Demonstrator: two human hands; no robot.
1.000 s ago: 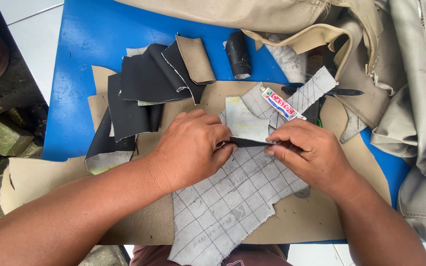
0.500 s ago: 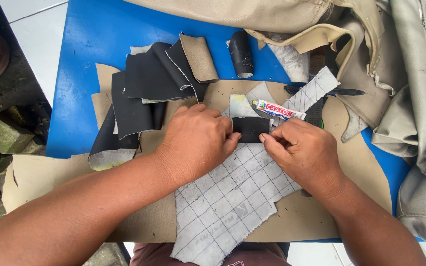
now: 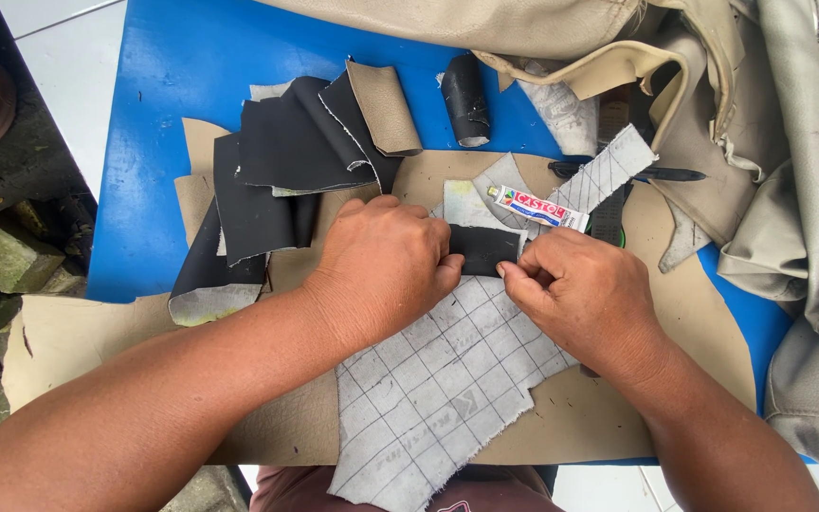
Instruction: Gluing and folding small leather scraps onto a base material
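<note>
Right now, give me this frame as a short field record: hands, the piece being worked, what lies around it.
left hand: pressing on the left edge of the black patch
right hand: fingertips at the right edge of the black patch
black patch: small, flat, lying on the grey gridded fabric
grey gridded fabric: backing side up, spread over a tan sheet
glue tube: lying just beyond the patch
black scraps: piled at upper left
table: blue
beige cover: heaped at right

My head camera looks almost straight down, close over my left hand [image 3: 386,261] and right hand [image 3: 585,294]. It faces the blue table [image 3: 182,85]. There is no second view.
</note>
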